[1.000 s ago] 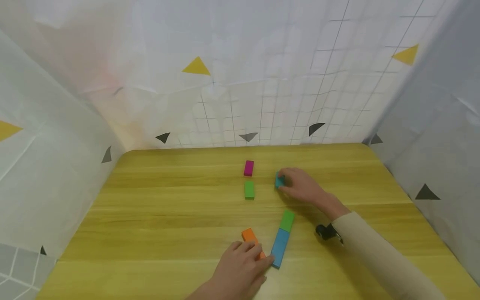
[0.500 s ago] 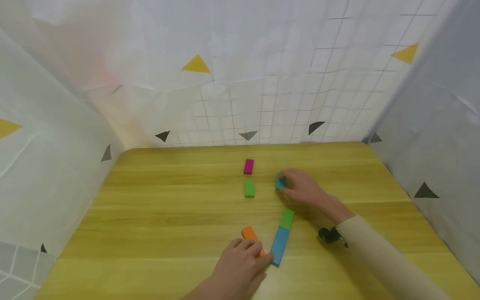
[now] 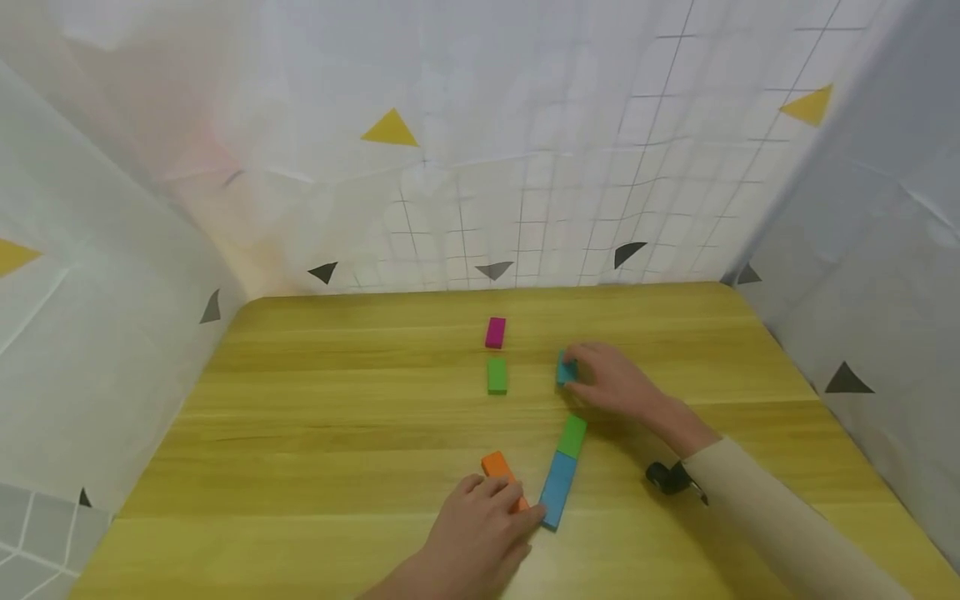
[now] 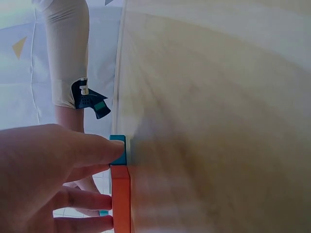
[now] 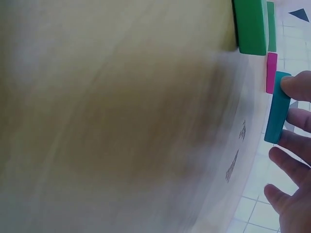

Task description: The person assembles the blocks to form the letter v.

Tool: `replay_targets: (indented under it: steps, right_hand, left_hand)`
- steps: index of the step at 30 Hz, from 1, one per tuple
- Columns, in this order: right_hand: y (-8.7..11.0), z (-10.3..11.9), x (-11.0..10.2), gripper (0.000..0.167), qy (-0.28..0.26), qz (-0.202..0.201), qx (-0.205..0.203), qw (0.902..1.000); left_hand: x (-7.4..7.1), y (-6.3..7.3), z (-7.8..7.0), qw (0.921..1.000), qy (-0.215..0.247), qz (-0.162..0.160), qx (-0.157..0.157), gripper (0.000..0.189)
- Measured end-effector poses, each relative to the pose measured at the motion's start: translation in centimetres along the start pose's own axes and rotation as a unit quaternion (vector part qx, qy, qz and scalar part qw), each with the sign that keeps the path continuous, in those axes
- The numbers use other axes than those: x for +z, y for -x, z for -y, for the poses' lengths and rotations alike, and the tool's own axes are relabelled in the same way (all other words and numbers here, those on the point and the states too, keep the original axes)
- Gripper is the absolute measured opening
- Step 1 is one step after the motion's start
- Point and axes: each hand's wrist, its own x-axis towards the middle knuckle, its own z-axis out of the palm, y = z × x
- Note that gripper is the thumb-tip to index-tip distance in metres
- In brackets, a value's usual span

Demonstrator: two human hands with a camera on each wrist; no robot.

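Note:
My left hand [image 3: 480, 529] lies over the near end of an orange block [image 3: 497, 463], its fingertips touching it. The left thumb touches the near end of a blue block [image 3: 559, 483]. A green block [image 3: 572, 436] joins that blue block end to end, forming a slanted row. Farther back, my right hand [image 3: 611, 379] pinches a second blue block [image 3: 564, 369] between thumb and fingers. In the right wrist view this held block [image 5: 279, 109] is tilted; whether it touches the table I cannot tell. Part of the orange block is hidden under the left fingers.
Left of the right hand lie a second green block [image 3: 497, 377] and, behind it, a magenta block [image 3: 495, 332]. The wooden table [image 3: 300, 450] is bounded by a white sheet [image 3: 465, 200] at the back and sheets at both sides. A black device [image 3: 667, 477] sits at the right wrist.
The right hand has shifted slightly to the right and nearer the person, bringing its blue block along. My left hand keeps its place on the orange and blue blocks.

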Motion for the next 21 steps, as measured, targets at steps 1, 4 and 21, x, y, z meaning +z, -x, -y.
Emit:
replay_targets:
  steps: [1,4,21]
  right_hand:
    - [0.1,0.0,0.0,0.033,0.002,-0.001,0.000,1.0000]
    - [0.5,-0.1,-0.1,0.032,0.010,-0.003,0.001,0.9999]
    - [1.9,-0.5,-0.7,0.033,0.015,-0.001,0.027,0.9995]
  left_hand:
    - [0.0,0.0,0.0,1.0000,-0.001,0.003,-0.001,0.031]
    - [-0.1,0.0,0.0,0.9999,0.001,0.011,-0.003,0.032]
    - [-0.2,-0.1,-0.2,1.0000,-0.002,0.005,-0.003,0.031]
